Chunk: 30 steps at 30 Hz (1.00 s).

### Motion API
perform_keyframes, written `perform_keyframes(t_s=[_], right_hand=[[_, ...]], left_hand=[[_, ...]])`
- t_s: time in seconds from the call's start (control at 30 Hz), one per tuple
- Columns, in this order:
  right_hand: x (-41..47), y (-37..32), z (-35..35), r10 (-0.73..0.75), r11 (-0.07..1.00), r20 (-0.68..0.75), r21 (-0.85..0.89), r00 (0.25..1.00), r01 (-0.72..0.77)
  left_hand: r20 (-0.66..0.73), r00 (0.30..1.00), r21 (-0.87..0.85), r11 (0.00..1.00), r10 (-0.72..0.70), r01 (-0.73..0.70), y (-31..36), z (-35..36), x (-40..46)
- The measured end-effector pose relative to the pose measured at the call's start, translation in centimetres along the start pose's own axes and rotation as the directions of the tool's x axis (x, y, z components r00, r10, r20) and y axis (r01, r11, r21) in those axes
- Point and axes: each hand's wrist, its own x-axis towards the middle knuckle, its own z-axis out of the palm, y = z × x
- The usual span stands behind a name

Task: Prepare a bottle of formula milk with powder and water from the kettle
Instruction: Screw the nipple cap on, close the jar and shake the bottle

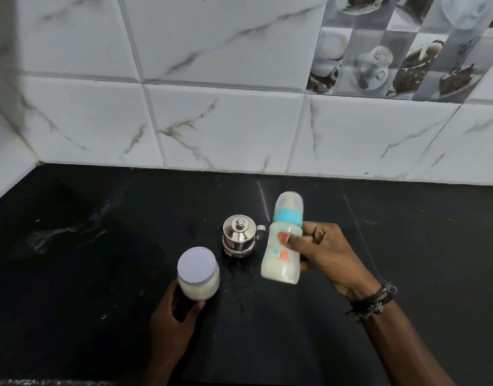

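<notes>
My right hand (326, 252) grips a baby bottle (284, 240) above the black counter, tilted slightly, its base toward me. The bottle has a blue collar, a clear cap over the teat and white milk inside. My left hand (175, 316) is wrapped around the lower part of a clear jar of white powder (198, 274) with a pale lid closed on top. Between jar and bottle, a little farther back, stands a small steel kettle (240, 236) with its lid on and its spout to the left.
The black stone counter (100, 260) runs back to a white marble-tiled wall (225, 121), which also turns a corner at the far left. A dark thread band is around my right wrist.
</notes>
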Motion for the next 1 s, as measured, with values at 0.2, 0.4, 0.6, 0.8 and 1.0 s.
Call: perform_keyframes(t_s=[0.2, 0.4, 0.6, 0.8, 1.0], right_hand=[[0.18, -0.05, -0.27, -0.034, 0.999, -0.059, 0.027, 0.998, 0.036], [-0.06, -0.17, -0.39, -0.016, 0.999, -0.025, -0.033, 1.0, 0.015], [-0.11, -0.13, -0.09, -0.001, 1.0, -0.016, -0.031, 1.0, 0.001], [0.32, -0.2, 0.06, -0.027, 0.998, -0.103, 0.048, 0.994, 0.032], [0.21, -0.28, -0.22, -0.017, 1.0, -0.082, 0.024, 0.996, 0.019]], left_hand=[[-0.002, 1.0, 0.009, 1.0, 0.003, -0.003, -0.25, -0.01, -0.05], [0.006, 1.0, 0.003, 1.0, -0.014, 0.014, -0.1, -0.05, -0.08], [0.002, 1.0, -0.005, 1.0, -0.015, 0.015, 0.06, -0.05, -0.07], [0.0, 1.0, 0.01, 1.0, -0.01, 0.01, 0.06, -0.08, -0.08], [-0.005, 1.0, -0.006, 1.0, -0.004, 0.004, 0.14, -0.11, -0.08]])
